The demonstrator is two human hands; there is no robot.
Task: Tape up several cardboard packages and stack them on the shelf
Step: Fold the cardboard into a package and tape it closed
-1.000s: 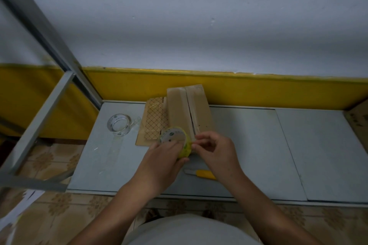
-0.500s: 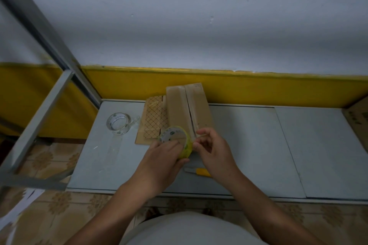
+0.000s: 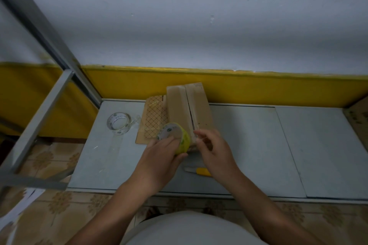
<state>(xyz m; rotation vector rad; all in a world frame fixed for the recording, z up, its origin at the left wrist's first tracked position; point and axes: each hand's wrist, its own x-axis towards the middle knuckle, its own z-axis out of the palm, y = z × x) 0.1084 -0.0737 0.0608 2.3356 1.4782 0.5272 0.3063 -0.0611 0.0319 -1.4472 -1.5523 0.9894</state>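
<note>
Left grip point(image 3: 159, 153) holds the yellow tape roll point(image 3: 180, 139) at the near end of the cardboard package point(image 3: 179, 109); right grip point(image 3: 215, 149) sits just beside, fingers point(image 3: 198, 133) curled at the seam, pinching or not I cannot tell. Package's long axis runs straight away from both.

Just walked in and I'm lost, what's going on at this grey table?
A person is taping a cardboard box on the table. The left hand grips a yellow tape roll at the box's near end; the right hand is beside it, whether pinching tape is unclear. A clear tape roll and yellow cutter lie nearby.
</note>
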